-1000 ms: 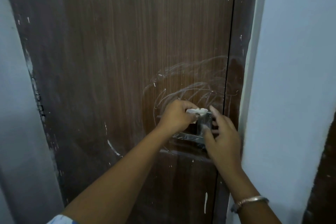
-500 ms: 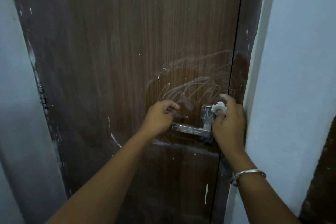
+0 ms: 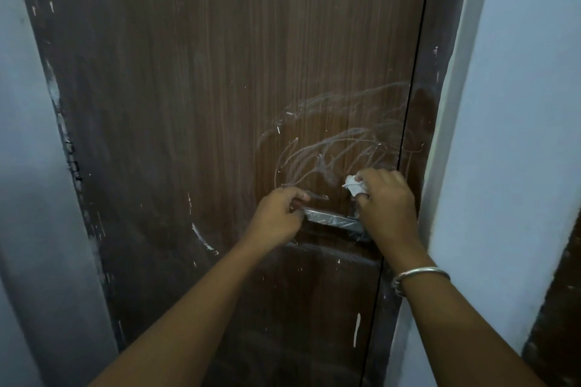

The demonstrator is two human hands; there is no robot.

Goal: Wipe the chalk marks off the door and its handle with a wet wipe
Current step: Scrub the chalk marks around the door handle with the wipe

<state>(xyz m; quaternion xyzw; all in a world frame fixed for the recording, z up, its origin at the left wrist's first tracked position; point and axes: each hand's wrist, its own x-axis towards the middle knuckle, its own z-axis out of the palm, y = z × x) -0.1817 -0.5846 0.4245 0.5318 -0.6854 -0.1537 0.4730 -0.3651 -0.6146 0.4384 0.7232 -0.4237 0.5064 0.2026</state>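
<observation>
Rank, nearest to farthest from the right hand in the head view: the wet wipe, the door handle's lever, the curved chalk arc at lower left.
1. wet wipe, gripped in the right hand.
2. lever, just left of and below that hand.
3. chalk arc, far left, lower on the door.

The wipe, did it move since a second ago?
Yes. The wipe went from the left hand to the right hand, moving right along the handle toward the door edge.
</observation>
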